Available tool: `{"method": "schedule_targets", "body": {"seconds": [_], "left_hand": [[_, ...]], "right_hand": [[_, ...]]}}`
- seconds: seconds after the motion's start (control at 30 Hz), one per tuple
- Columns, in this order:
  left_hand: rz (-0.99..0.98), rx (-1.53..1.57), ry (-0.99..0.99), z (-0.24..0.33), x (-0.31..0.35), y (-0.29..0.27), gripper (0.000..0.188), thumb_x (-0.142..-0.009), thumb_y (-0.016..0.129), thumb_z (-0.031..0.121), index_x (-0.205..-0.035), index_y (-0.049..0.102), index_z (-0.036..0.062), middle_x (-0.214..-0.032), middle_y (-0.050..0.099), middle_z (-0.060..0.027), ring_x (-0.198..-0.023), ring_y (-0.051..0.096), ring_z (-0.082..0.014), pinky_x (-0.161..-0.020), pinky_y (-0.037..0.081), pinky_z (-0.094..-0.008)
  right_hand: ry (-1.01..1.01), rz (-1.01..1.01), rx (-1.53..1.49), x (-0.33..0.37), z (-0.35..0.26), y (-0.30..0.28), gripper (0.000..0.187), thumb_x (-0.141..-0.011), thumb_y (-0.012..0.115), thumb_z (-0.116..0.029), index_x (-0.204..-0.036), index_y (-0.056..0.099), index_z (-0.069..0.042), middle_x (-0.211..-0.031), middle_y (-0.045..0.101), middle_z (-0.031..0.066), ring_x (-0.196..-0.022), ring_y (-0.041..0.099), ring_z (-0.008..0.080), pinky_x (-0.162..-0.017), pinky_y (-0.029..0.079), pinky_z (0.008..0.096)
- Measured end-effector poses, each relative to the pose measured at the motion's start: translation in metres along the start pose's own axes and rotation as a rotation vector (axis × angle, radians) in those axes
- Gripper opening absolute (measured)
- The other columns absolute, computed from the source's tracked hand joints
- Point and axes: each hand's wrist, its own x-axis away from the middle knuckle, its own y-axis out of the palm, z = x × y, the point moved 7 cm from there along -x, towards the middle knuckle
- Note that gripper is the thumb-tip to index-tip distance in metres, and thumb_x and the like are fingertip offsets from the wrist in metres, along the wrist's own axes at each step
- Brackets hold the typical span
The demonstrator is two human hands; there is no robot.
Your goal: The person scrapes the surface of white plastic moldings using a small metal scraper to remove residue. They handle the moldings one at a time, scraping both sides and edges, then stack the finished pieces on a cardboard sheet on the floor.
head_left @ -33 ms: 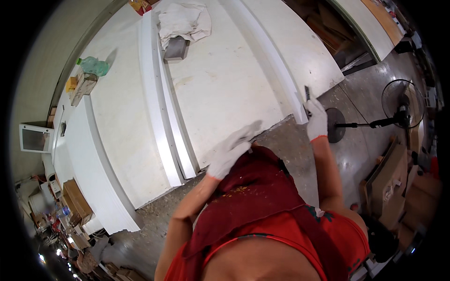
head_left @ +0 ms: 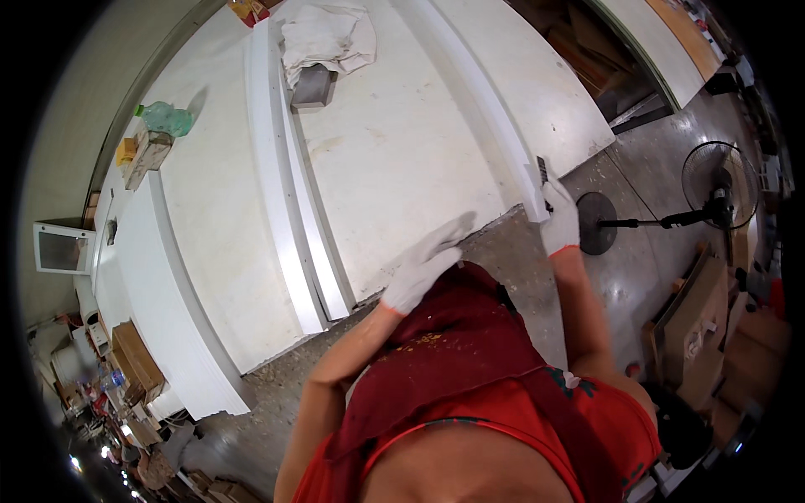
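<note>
My right hand (head_left: 563, 216), in a white glove with an orange cuff, is closed on a slim dark tool (head_left: 542, 170) whose exact kind I cannot make out. Its dark end sticks up past the fingers, beside the near end of a long white strip (head_left: 500, 117) lying on the white tabletop (head_left: 394, 180). Also gloved, my left hand (head_left: 422, 270) hovers by the table's near edge in front of the dark red apron (head_left: 457, 348). Its fingers are stretched out and it holds nothing.
Two long white strips (head_left: 289, 218) lie side by side, left of centre. A white cloth (head_left: 331, 38) partly covers a grey block (head_left: 314, 86). Farther left are a green bottle (head_left: 168, 119) and a white panel (head_left: 168, 277). A standing fan (head_left: 719, 193) is at right, near stacked boards (head_left: 692, 323).
My right hand and the dark tool have shifted slightly left, closer against the strip's near end. My left hand has moved a little to the right.
</note>
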Motion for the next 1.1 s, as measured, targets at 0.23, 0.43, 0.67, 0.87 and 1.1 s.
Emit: {"method": "schedule_targets", "body": {"seconds": [0.23,0.43,0.67,0.87,1.1], "left_hand": [[-0.014,-0.046,0.146,-0.029,-0.075,0.042,0.06,-0.096,0.059,0.025,-0.144,0.036,-0.0036,-0.142,0.046,-0.0173,-0.132,0.044,-0.0267,-0.11,0.034,-0.0376],[0.21,0.37,0.014,-0.042,-0.033,0.023,0.045,-0.098,0.053,0.018,-0.137,0.042,-0.0021,-0.123,0.056,-0.0128,-0.111,0.057,-0.0218,-0.096,0.047,-0.034],[-0.047,1.127,-0.126,-0.072,0.023,-0.02,0.051,-0.104,0.037,0.038,-0.126,0.048,-0.0066,-0.115,0.058,-0.0181,-0.11,0.057,-0.0308,-0.096,0.05,-0.0446],[0.049,0.924,-0.142,-0.112,0.093,-0.054,0.054,-0.103,0.034,0.046,-0.122,0.054,0.0,-0.099,0.062,-0.0184,-0.086,0.062,-0.032,-0.073,0.056,-0.0489],[0.256,0.733,-0.245,-0.146,0.133,-0.082,0.062,-0.103,0.026,0.054,-0.11,0.056,0.0003,-0.079,0.06,-0.015,-0.067,0.058,-0.0265,-0.068,0.057,-0.0425]], "right_hand": [[0.269,-0.133,-0.422,0.05,0.034,0.047,0.031,-0.099,0.047,-0.018,-0.121,0.054,0.003,-0.104,0.061,0.0078,-0.095,0.06,0.0173,-0.084,0.049,0.0328],[0.069,-0.279,0.382,0.1,0.013,0.082,0.019,-0.094,0.05,0.001,-0.109,0.062,0.005,-0.101,0.061,0.0027,-0.089,0.057,0.0086,-0.076,0.045,0.0223],[-0.431,-0.53,0.658,0.112,-0.038,0.148,0.015,-0.085,0.063,-0.007,-0.098,0.069,-0.002,-0.089,0.067,0.0048,-0.075,0.06,0.0184,-0.068,0.046,0.032],[-0.987,-0.928,0.98,0.153,0.03,0.2,0.015,-0.079,0.061,-0.016,-0.092,0.068,-0.013,-0.081,0.059,0.0051,-0.076,0.059,0.0246,-0.069,0.047,0.0379],[-1.144,-1.027,1.26,0.091,0.063,0.241,0.018,-0.081,0.06,-0.022,-0.096,0.068,-0.018,-0.082,0.057,0.003,-0.074,0.057,0.0219,-0.066,0.046,0.0377]]}}
